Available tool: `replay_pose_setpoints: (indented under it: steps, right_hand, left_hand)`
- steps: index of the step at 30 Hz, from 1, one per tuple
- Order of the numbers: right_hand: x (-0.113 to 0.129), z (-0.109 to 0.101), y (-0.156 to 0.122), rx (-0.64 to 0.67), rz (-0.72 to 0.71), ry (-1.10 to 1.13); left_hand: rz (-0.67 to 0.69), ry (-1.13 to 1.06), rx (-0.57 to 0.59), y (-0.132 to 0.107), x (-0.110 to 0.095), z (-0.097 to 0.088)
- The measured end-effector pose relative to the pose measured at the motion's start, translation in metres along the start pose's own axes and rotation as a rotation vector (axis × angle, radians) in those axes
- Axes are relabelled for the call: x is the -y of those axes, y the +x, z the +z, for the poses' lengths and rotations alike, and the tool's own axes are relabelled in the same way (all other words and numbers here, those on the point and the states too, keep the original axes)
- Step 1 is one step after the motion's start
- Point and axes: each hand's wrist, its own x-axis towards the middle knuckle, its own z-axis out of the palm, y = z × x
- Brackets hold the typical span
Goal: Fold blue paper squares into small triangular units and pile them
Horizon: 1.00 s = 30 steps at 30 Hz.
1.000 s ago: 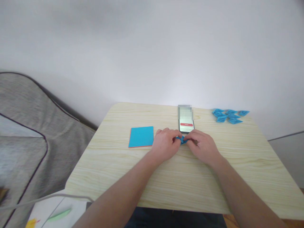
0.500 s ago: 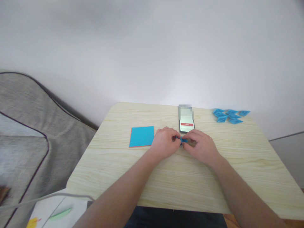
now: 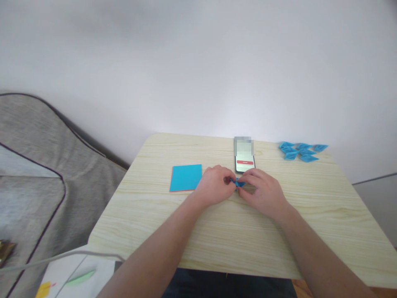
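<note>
A small piece of folded blue paper (image 3: 238,183) is pinched between my two hands, low over the tabletop. My left hand (image 3: 216,185) has its fingers curled on the paper's left side and hides part of it. From the right, my right hand (image 3: 263,190) grips the paper between thumb and fingertips. Just left of my left hand lies a stack of square blue paper (image 3: 186,178) with a reddish edge. A phone (image 3: 245,159) with a lit screen lies beyond my hands.
Several folded blue paper pieces (image 3: 300,151) sit in a cluster at the back right of the wooden table (image 3: 248,244). Behind the table rises a white wall (image 3: 198,74). Grey fabric (image 3: 83,182) and a pale cable (image 3: 74,253) are at the left.
Both hands keep hold of the folded blue paper in nearly the same place. My right fingers have shifted slightly on it. The whole view has moved a little.
</note>
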Motion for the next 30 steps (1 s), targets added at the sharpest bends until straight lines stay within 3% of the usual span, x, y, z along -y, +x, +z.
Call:
replay_pose_setpoints:
  steps: [18, 30]
  right_hand:
    - [0.010, 0.009, -0.001, 0.002, 0.035, -0.122]
    - [0.008, 0.014, -0.002, -0.095, 0.051, 0.080]
  left_hand:
    - [0.051, 0.075, 0.011, -0.002, -0.002, -0.004]
    - [0.084, 0.087, -0.018, -0.003, 0.000, -0.008]
